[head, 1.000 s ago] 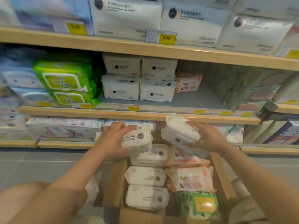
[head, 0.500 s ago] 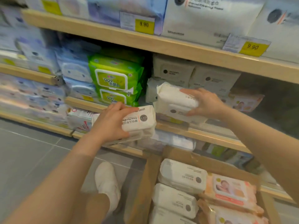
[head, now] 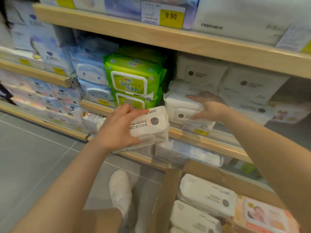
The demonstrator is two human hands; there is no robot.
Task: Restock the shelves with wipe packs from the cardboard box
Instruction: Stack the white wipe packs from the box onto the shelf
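Note:
My left hand (head: 117, 126) grips a white wipe pack (head: 150, 126) in front of the middle shelf's wooden edge (head: 207, 142). My right hand (head: 208, 106) holds a second white wipe pack (head: 180, 107) on that shelf, beside stacked white packs (head: 202, 74) of the same kind. The open cardboard box (head: 170, 197) stands at the lower right. It holds more white packs (head: 207, 195) and an orange baby-picture pack (head: 265, 216).
Green wipe packs (head: 133, 78) and blue packs (head: 91, 73) fill the shelf left of the white ones. A yellow 9.90 price tag (head: 170, 16) hangs on the upper shelf. My white shoe (head: 120, 189) rests on the grey tiled floor (head: 33, 157) beside the box.
Both hands lifted their packs from above the box up to the middle shelf. The right hand pushed its pack onto the shelf; the view swung left.

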